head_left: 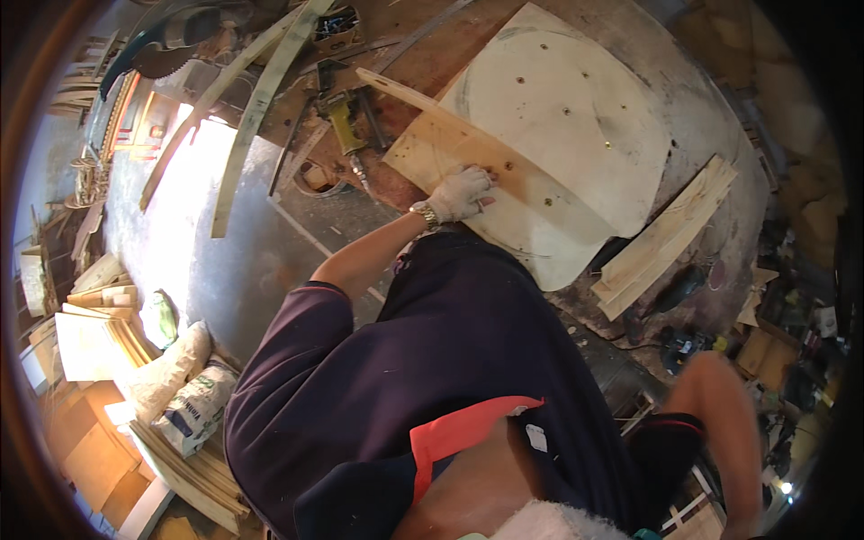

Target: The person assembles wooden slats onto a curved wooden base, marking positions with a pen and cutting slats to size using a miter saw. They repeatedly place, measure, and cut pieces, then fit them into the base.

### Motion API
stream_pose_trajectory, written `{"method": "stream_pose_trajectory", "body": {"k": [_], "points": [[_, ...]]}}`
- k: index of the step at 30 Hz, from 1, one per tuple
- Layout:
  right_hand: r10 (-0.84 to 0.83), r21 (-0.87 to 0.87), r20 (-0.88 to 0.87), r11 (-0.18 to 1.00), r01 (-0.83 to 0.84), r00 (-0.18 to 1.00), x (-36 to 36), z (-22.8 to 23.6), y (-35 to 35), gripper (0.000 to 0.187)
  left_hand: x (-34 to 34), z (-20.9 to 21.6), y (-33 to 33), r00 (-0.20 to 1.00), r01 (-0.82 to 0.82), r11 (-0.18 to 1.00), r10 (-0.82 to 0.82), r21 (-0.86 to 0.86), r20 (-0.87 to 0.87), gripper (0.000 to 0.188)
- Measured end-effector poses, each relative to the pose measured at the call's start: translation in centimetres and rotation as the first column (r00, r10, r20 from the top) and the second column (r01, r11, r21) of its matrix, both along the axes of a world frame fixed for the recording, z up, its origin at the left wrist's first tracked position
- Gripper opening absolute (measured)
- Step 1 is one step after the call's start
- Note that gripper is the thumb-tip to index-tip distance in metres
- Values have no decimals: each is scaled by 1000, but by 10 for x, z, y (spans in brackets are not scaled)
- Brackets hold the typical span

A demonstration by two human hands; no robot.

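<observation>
Rested the gloved fingers (482, 180) of the left hand (457, 193), loosely spread and a little bent, palm down near the close edge of a broad pale panel (598, 81). Appeared closed around nothing, laid on rather than pinching; impossible to tell whether also against the narrow board (405, 93) slanting across the panel. Ran out below the frame with the blurred right forearm (731, 414), so impossible to tell how far open on the right hand, or around what.

Saw the panel lying on the bench (711, 130), directly ahead of the body, rounded toward the right and straight along the upper left. Seemed stiff, much like plywood, and probably fairly weighty for such breadth; awkward rather than delicate. Looked smooth on the face, hence likely to slide a little under a glove. Risked chipped corners or rim more than outright breakage. Best gripped, in all likelihood, at two opposite edges with both hands well apart; poorly held by one palm on the flat. Offered scant purchase at the small brassy fittings (566, 111) dotted over the face. Noted a yellow-green power tool (344, 126) near the left side, and a rough plank (670, 234) just beside the rounded edge at the right.
</observation>
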State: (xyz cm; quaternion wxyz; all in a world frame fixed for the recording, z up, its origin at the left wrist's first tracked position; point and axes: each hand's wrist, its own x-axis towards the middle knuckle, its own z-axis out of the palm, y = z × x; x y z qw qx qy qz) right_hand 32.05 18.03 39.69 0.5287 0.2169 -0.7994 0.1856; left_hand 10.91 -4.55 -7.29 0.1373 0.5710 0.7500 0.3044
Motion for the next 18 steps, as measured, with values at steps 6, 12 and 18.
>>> {"method": "stream_pose_trajectory", "body": {"k": [6, 12, 18], "points": [[157, -849, 409, 425, 312, 899, -41, -173, 6, 23, 12, 87, 36, 743, -231, 972, 143, 50, 654, 27], [706, -660, -327, -646, 383, 628, -56, -313, -53, 26, 31, 126, 72, -46, -313, 928, -229, 204, 972, 38], [787, -665, 101, -401, 630, 608, -41, -335, -57, 32, 29, 114, 73, 204, -249, 968, 41, 11, 978, 31]]}}
